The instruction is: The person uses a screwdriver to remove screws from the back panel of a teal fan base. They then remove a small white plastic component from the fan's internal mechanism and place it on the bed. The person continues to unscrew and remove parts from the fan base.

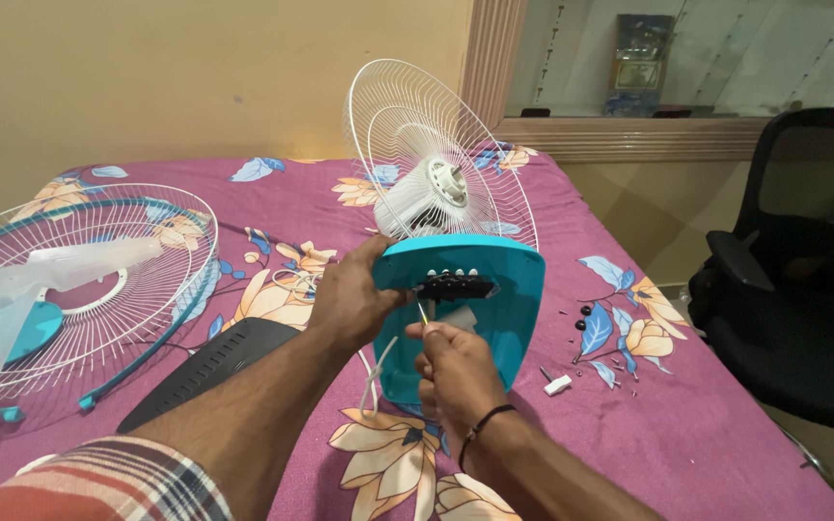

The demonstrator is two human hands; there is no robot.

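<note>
A table fan lies partly taken apart on a bed with a purple floral sheet (707,434). My left hand (351,301) grips the left edge of its turquoise base (509,309), which is tipped up on edge. My right hand (451,371) holds a thin tool, likely a screwdriver (423,314), with its tip at the black switch block (456,287) on the base. The white motor housing (427,198) and white rear wire guard (436,145) stand just behind the base. A white cord (375,371) hangs between my hands.
The front wire guard (98,280) with a turquoise rim and the translucent blades (12,299) lies at the left. A black vented cover (214,362) rests beside my left forearm. Small screws, black knobs (583,316) and a white piece (558,385) lie at the right. A black office chair (803,289) stands beside the bed.
</note>
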